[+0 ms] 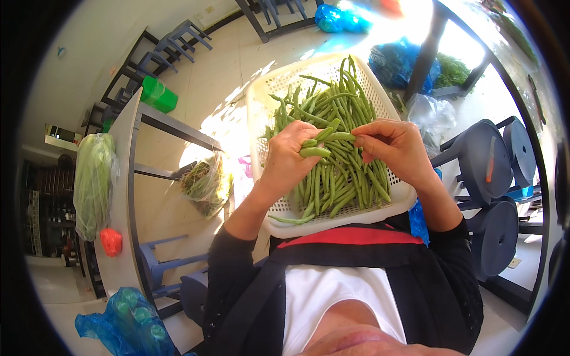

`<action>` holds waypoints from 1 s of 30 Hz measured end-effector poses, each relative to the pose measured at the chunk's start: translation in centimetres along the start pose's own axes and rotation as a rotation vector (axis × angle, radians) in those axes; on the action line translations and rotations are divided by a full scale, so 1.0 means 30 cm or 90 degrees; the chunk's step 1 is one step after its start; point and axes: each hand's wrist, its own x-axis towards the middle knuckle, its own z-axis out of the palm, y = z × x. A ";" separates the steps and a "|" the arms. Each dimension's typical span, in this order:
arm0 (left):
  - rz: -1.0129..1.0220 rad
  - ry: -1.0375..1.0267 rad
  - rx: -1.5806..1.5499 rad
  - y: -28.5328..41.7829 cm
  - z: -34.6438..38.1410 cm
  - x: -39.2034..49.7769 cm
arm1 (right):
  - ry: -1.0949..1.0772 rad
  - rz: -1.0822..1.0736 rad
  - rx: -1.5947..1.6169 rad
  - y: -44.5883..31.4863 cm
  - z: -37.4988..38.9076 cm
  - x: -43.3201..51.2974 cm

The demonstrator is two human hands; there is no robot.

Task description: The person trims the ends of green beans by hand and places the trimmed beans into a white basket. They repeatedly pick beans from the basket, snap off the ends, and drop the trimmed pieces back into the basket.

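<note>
A white perforated plastic basket (285, 229) rests before me, holding a large heap of long green beans (329, 182). Above the heap, my left hand (291, 153) is closed around several green beans (315, 152), whose ends stick out between thumb and fingers. My right hand (389, 149) pinches the tip of one bean (340, 136) between thumb and forefinger; that bean reaches across to the bunch at my left hand. The other fingers of my right hand are curled beneath.
Left stands a table (122, 187) with bagged leafy vegetables (95, 187) and a small red bag (111, 242). A bag of greens (207, 184) is beside its frame. Dark stools (485, 160) stand right; blue bags (396, 62) lie beyond the basket.
</note>
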 end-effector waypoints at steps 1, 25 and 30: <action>0.019 -0.013 0.016 -0.001 -0.001 -0.001 | 0.013 -0.005 -0.019 -0.002 -0.002 -0.002; -0.268 0.238 -0.731 -0.023 -0.088 0.050 | -0.140 0.099 0.100 0.079 0.046 -0.001; -0.277 0.241 -0.697 -0.022 -0.087 0.050 | -0.044 -0.015 -0.148 0.031 0.070 -0.004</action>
